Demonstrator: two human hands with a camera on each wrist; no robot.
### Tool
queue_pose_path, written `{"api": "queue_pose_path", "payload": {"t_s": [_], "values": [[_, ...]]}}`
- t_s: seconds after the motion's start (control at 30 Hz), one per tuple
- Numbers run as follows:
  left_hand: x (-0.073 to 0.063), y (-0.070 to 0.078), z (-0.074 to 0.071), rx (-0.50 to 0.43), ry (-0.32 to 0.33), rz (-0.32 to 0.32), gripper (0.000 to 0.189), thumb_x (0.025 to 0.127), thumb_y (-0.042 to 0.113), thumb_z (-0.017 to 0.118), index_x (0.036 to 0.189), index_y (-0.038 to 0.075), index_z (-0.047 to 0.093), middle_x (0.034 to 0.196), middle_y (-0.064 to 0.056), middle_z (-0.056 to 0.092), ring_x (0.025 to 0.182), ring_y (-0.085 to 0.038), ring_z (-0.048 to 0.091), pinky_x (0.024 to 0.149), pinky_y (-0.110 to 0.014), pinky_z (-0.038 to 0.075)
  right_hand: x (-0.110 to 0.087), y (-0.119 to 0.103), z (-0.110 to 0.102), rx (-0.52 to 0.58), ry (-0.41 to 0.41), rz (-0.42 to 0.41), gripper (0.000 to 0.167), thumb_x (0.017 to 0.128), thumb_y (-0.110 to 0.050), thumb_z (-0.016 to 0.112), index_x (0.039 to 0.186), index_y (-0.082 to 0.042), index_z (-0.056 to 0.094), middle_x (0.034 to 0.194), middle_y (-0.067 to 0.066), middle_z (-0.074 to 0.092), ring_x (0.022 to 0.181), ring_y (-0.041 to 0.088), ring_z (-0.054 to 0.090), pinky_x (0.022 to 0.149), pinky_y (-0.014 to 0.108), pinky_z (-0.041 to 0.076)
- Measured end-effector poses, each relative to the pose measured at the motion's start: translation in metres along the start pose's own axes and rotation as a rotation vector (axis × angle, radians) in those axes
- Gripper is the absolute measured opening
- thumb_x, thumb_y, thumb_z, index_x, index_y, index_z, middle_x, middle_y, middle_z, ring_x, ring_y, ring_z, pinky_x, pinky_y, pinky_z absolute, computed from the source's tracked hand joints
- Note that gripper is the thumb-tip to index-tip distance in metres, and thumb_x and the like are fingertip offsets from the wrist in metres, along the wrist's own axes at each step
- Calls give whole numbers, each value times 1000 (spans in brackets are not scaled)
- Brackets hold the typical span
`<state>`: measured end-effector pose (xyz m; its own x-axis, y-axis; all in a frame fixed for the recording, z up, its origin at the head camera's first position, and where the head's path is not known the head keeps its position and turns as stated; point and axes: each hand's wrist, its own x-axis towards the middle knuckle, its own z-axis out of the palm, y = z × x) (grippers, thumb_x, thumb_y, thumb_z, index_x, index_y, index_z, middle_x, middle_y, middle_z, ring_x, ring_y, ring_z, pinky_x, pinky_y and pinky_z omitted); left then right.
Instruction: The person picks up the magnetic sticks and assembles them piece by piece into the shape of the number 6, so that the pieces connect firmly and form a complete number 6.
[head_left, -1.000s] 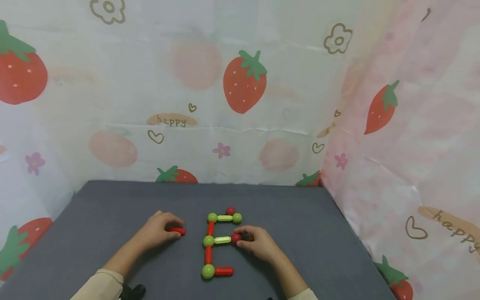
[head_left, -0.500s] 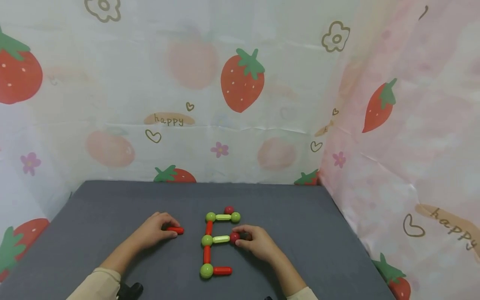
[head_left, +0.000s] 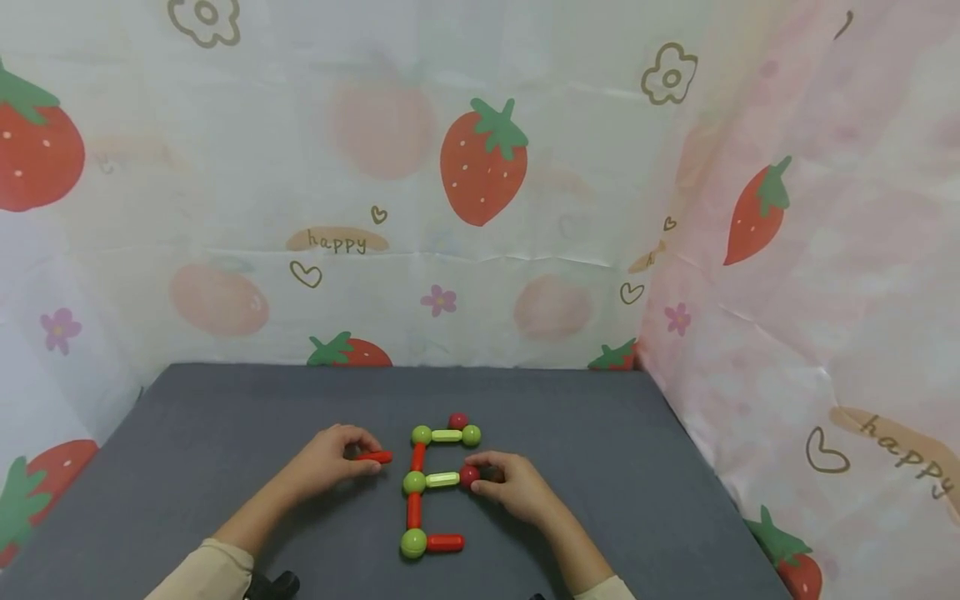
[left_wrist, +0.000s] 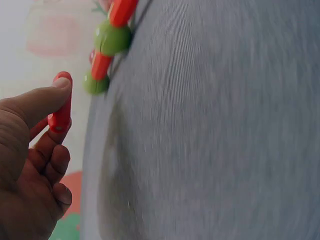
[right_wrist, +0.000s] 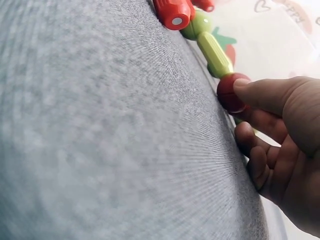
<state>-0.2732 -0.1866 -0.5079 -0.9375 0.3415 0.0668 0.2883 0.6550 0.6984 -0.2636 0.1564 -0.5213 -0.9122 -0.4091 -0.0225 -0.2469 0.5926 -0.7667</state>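
Observation:
My left hand pinches a red magnetic rod between thumb and fingers, left of the figure built of rods and balls. My right hand pinches a dark red ball that sits at the right end of the middle yellow-green rod. That rod's other end meets a green ball. Red rods link this ball up to a green ball and down to another green ball. A red rod points right from the lowest ball.
At the figure's top, a yellow-green rod runs to a green ball, with a dark red ball just behind. A strawberry-print curtain hangs behind the grey table. A black object shows beside the left sleeve.
My left hand has moved right with the red rod, closer to the figure, and the rod now tilts slightly. My right hand stays at the dark red ball.

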Motion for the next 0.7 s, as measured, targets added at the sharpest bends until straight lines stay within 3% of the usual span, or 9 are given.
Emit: {"api": "queue_pose_path", "payload": {"t_s": [0.43, 0.7], "values": [[0, 50, 23, -142, -64, 42, 16, 83, 36, 77, 97, 31, 71, 95, 8, 64, 84, -17, 53, 68, -29, 46, 1, 1, 1, -9, 1, 24, 36, 88, -32, 72, 123, -28, 67, 82, -4, 61, 61, 11, 52, 55, 28, 44], [5, 59, 46, -109, -150, 82, 16, 80, 42, 78, 94, 37, 72, 92, 12, 65, 84, -15, 51, 69, -29, 44, 0, 1, 1, -21, 11, 23, 35, 89, -33, 72, 123, -29, 68, 84, -6, 61, 63, 11, 49, 56, 27, 40]]}}
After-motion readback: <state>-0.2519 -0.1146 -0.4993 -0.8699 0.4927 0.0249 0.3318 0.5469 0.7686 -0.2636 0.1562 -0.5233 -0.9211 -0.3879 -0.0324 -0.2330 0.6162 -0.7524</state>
